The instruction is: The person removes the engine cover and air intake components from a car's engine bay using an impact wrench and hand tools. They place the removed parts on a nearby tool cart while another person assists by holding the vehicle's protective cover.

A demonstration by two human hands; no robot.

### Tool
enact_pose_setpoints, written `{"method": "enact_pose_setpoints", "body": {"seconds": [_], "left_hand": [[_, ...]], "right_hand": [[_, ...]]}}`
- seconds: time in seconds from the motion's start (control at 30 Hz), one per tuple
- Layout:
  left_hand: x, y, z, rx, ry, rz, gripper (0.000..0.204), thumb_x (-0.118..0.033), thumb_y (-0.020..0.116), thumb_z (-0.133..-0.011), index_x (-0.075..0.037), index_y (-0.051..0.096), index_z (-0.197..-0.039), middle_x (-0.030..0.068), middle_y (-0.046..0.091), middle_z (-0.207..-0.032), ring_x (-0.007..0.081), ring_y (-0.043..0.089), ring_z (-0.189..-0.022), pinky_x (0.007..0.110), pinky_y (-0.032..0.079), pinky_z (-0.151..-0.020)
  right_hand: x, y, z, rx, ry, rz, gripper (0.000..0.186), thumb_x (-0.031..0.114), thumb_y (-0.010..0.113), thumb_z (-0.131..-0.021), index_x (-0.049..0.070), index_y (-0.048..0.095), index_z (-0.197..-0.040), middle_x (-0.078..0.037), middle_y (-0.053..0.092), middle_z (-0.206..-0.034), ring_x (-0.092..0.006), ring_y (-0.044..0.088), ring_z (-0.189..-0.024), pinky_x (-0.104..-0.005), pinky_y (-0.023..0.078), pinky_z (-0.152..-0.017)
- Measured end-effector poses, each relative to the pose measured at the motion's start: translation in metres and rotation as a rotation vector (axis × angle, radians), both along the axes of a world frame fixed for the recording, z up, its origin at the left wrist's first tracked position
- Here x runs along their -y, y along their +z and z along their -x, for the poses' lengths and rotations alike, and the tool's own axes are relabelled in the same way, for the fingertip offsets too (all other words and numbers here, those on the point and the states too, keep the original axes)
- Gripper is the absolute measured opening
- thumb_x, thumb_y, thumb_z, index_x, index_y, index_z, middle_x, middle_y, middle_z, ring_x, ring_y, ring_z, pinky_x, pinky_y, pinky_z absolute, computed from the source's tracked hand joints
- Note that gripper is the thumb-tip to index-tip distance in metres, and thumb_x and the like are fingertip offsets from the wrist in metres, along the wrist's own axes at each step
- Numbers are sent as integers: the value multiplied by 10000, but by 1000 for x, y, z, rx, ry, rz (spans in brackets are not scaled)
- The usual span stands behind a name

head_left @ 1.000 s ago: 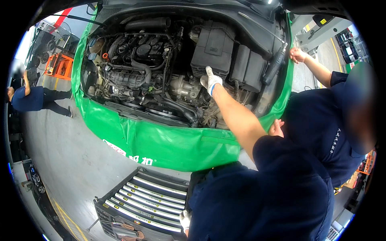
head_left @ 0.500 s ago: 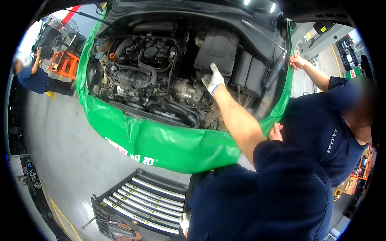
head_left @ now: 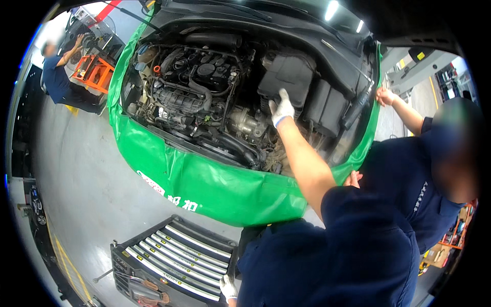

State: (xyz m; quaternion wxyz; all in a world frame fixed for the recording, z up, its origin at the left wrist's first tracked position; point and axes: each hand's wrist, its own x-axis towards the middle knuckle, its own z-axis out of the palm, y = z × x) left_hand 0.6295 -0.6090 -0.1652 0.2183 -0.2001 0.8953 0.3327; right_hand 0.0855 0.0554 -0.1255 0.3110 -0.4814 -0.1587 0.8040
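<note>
Holds right hand [head_left: 283, 108] wide by the battery box [head_left: 287, 73]; has left hand [head_left: 228, 289] beside the tool trolley [head_left: 179, 260], can't tell its grip!

White-gloved left hand [head_left: 228, 288], lower centre: forearm cut off by bottom edge. White-gloved right hand [head_left: 282, 108], centre: contact with black lidded plastic box [head_left: 288, 74] unclear. Navy-shirted co-worker [head_left: 399, 176], right: head blurred, lower hand [head_left: 353, 179] partly hidden. Navy-clad person [head_left: 60, 79], upper left: head blurred.
</note>
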Motion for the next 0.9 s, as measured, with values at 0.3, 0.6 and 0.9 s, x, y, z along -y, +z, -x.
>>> {"method": "enact_pose_setpoints", "body": {"seconds": [0.3, 0.6, 0.9], "left_hand": [[-89, 23, 128, 17, 235, -80, 386, -302, 584, -1078, 73, 648, -1138, 219, 708, -1087, 342, 646, -1014, 437, 502, -965], [-201, 23, 493, -552, -58, 118, 600, -328, 685, -1030, 94, 529, -1427, 298, 562, -1448, 428, 526, -1364, 491, 398, -1180], [-322, -40, 610, -278, 234, 703, 905, -690, 573, -985, -61, 390, -1610, 314, 401, -1600, 460, 398, -1474, 623, 298, -1215]], "right_hand": [[-57, -26, -47, 145, 330, 82, 874, 507, 821, -918, -18, 462, -1516, -277, 582, -1411, -397, 651, -1178, -490, 604, -1007], [-34, 96, 10, 639, 1008, -957, 376, 244, 655, -1007, -37, 657, -1258, -147, 768, -964, -168, 682, -656, -330, 530, -531], [-139, 61, 163, 1418, 1376, -1957, 343, 206, 657, -923, 105, 754, -1237, -151, 766, -1189, -373, 714, -1162, -491, 586, -969]]}}
